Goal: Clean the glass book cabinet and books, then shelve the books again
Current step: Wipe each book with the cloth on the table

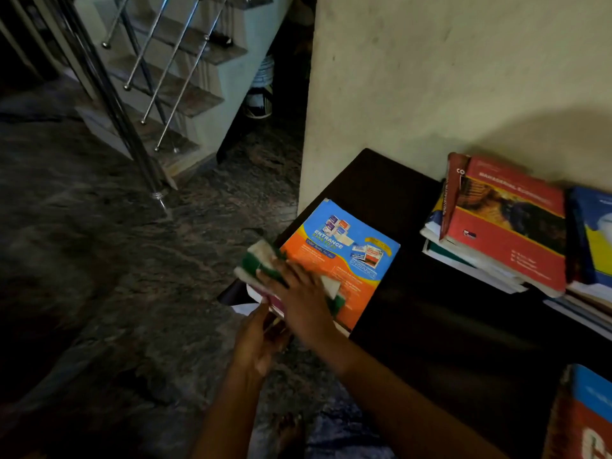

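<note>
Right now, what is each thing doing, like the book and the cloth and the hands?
Blue-orange book: closed, flat on the dark table.
Cloth: pressed on the book.
Right hand: flat on the cloth.
Left hand: holds the book's near edge.
Red book: closed, tops a leaning stack.

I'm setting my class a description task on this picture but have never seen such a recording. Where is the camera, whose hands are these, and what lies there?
No machine here: one camera sits on a person's head, looking forward and down, so both arms are that person's own. The right hand presses a green and white cloth flat onto a blue and orange book, apparently wiping it. The left hand grips that book's near corner. The book lies on a dark top. Further right is a stack of books, a red book uppermost. A staircase stands behind, to the left.
</note>
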